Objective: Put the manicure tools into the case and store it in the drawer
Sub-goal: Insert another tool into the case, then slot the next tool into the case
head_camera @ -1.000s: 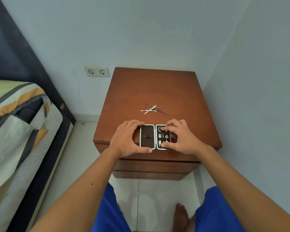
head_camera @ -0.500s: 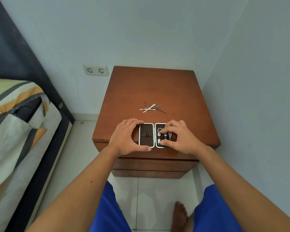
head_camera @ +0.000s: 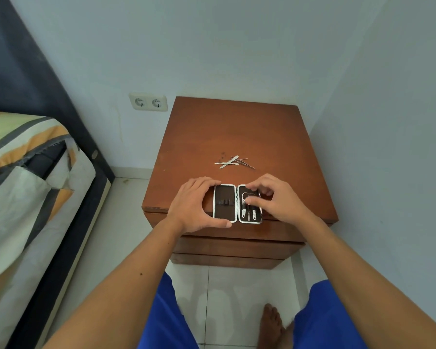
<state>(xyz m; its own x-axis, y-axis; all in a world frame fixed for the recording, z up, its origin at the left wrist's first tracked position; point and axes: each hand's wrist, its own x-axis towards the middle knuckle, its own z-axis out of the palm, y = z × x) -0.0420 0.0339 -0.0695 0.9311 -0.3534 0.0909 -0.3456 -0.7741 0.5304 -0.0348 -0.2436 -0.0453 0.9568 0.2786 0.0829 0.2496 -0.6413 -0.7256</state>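
Head view looks down on a striped bed at the left, and, in the corner of pale walls, a square reddish-brown wooden bench with closed drawer fronts below its top, so the storing step is not yet begun. A white double wall socket sits just left of the bench's far edge.

Next in size, the left hand cups the left side of the case, fingers curved over its far edge and thumb laid along its near edge; I judge this grip is there to keep the case from sliding while the other hand works. The right hand hovers over the right half with its fingers curled together, fingertips pinched at what looks like a small metal tool by the ring handles; whether it truly grips that tool I cannot tell.

Between the hands, a dark hinged manicure case with a white rim lies open flat near the bench's front edge, within easy reach. Its left half shows only a small dark strap; its right half holds several silvery tools in a row.

Smallest, a loose cluster of thin silvery manicure tools lies crossed on the bench, apart from the case, beyond it.
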